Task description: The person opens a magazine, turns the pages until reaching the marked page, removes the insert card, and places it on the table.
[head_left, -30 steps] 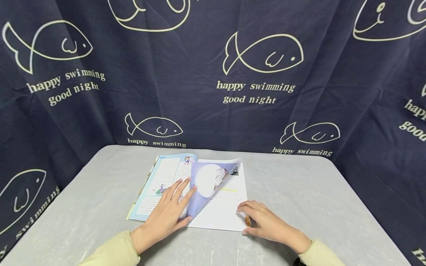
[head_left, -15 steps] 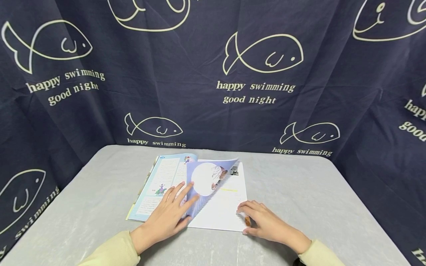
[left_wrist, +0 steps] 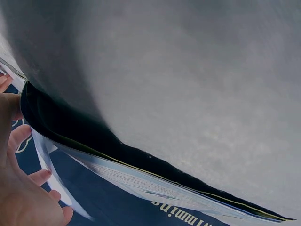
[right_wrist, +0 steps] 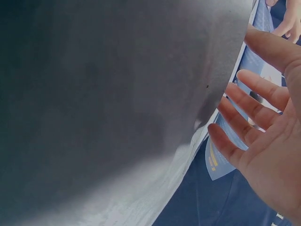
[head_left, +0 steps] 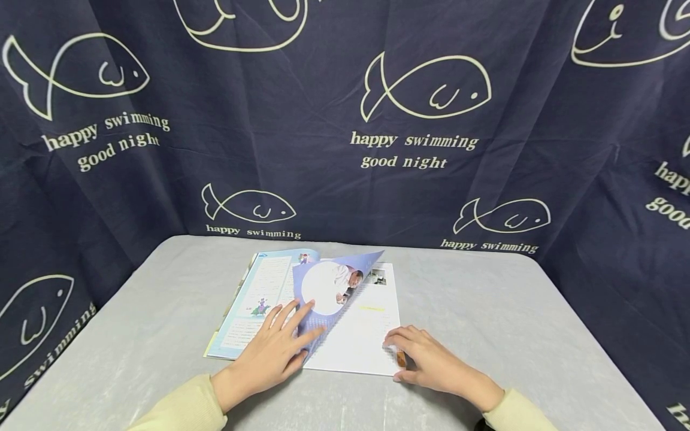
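Note:
An open magazine lies on the table, its left side pale blue with text and small cartoons. One purple page, bearing a white circle and a photo of a person, is lifted and folded over diagonally. My left hand lies across the left side, fingers spread and fingertips on the purple page near the spine. At the lower right corner of the magazine, my right hand rests with loosely bent fingers on the white page and thumb at its edge. The right wrist view also shows the lifted page beyond the fingers.
A grey-covered table extends around the magazine. Behind it and at both sides hangs a dark blue curtain with fish drawings and lettering. An orange patch shows at the magazine's right edge, beside the right hand.
The purple page has swung further left, showing more of its photo and of the white page beneath. My left fingers have shifted slightly right and down onto it. The right hand has stayed put.

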The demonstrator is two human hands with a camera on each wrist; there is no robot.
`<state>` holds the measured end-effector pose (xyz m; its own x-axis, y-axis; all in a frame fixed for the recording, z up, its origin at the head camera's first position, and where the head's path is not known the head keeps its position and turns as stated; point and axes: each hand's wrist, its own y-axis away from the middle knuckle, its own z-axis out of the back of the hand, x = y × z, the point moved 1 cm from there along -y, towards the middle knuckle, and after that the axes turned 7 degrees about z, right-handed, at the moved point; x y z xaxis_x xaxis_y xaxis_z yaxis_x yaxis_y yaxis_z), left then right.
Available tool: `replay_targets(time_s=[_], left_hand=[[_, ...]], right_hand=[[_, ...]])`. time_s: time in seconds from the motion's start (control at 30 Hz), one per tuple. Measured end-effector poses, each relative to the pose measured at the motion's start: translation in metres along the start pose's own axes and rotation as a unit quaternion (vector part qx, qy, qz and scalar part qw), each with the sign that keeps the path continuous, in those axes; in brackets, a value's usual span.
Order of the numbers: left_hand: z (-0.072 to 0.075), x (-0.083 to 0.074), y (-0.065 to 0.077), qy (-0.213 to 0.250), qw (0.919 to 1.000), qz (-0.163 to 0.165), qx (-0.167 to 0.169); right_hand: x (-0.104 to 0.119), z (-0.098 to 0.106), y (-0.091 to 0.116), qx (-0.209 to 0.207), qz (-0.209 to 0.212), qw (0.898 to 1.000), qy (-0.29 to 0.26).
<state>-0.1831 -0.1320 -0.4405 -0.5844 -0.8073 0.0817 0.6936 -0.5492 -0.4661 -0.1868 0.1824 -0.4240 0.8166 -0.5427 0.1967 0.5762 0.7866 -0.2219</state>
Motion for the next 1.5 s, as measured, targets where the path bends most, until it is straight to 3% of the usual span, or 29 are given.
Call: replay_targets(time_s=[1.2,1.5], left_hand=[[0.0003,0.0008,0.0038,0.021,0.9991,0.026,0.024],[0.0009,0.0006,0.0029,-0.014,0.9980,0.049,0.037]], right_hand=[[-0.0029,0.0048,0.0005,-0.016,0.014,1.000,-0.011],[-0.0040,0.0039,0.0015,-0.032,0.027,0.999,-0.022]])
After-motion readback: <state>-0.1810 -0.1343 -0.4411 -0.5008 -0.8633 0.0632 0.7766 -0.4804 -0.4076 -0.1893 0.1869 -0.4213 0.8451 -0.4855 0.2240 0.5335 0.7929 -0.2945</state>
